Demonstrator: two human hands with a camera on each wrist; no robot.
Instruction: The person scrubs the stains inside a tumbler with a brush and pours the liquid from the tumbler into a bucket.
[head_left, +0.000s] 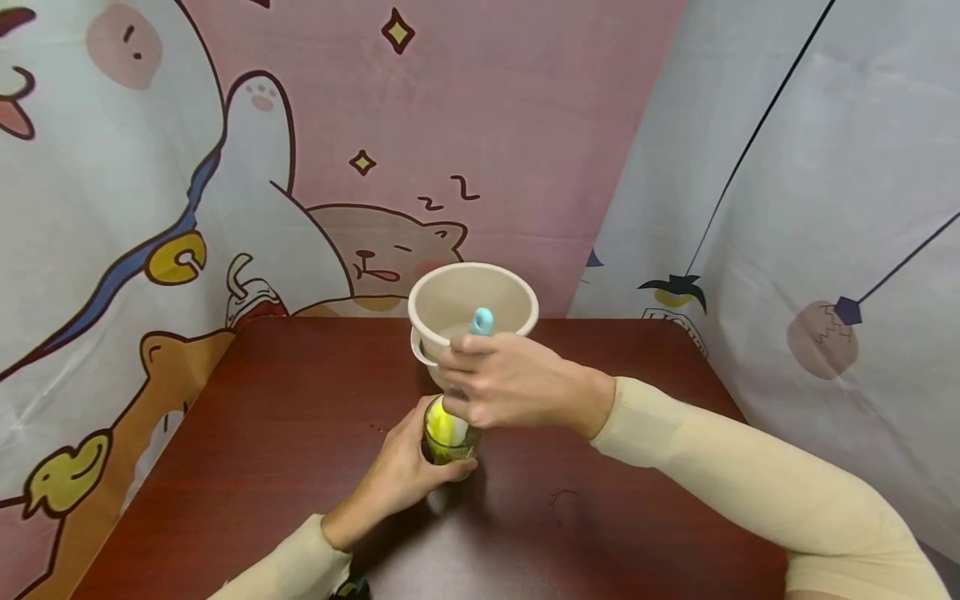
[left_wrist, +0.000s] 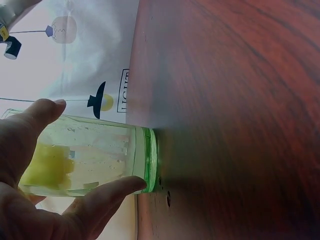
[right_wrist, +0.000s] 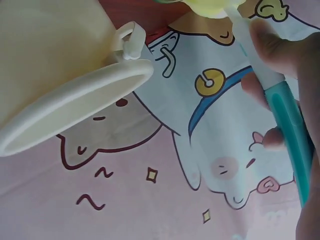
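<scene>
A clear, green-tinted drinking glass (left_wrist: 102,152) is held by my left hand (head_left: 408,462), the thumb along one side and fingers around the other. Its base is right at the tabletop, and water drops cling to the wall. Inside sits the yellow sponge head (head_left: 447,423) of a bottle brush (right_wrist: 287,120) with a white shaft and teal handle. My right hand (head_left: 517,383) grips the brush from above, with the handle's end (head_left: 482,320) sticking up past the fingers. In the right wrist view, thumb and fingers wrap the shaft and handle.
Just behind my hands a cream-coloured bucket (head_left: 420,312) with a side handle stands on the dark red-brown table (head_left: 300,433). Cartoon-printed cloth (head_left: 525,150) hangs behind the table and along its sides. A small dark object (head_left: 351,587) shows by my left sleeve.
</scene>
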